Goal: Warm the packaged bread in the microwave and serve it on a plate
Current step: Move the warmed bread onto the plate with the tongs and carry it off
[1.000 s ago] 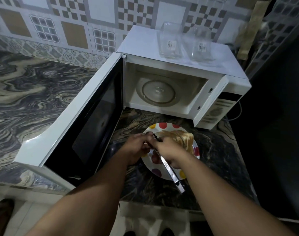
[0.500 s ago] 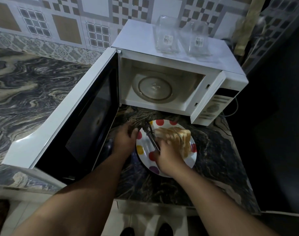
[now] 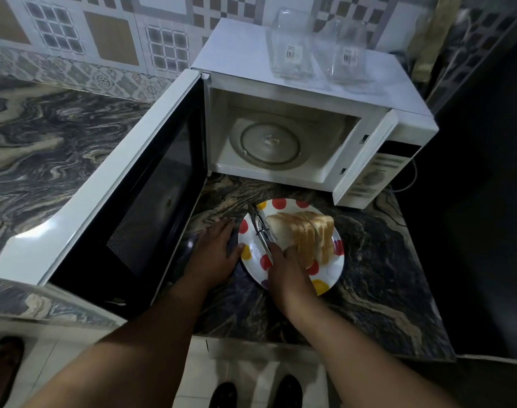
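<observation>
Head view: The right hand point(image 3: 283, 272) is closed around the handle end of metal tongs point(image 3: 260, 231), whose tips point away from the grip along the left side of the sliced bread point(image 3: 307, 234). The bread sits on the spotted plate point(image 3: 325, 278), just right of the grip. The left hand point(image 3: 214, 254) lies flat and empty on the countertop point(image 3: 369, 290), thumb touching the plate rim. Beyond the grip, the microwave point(image 3: 310, 92) stands with its door point(image 3: 133, 184) swung wide.
</observation>
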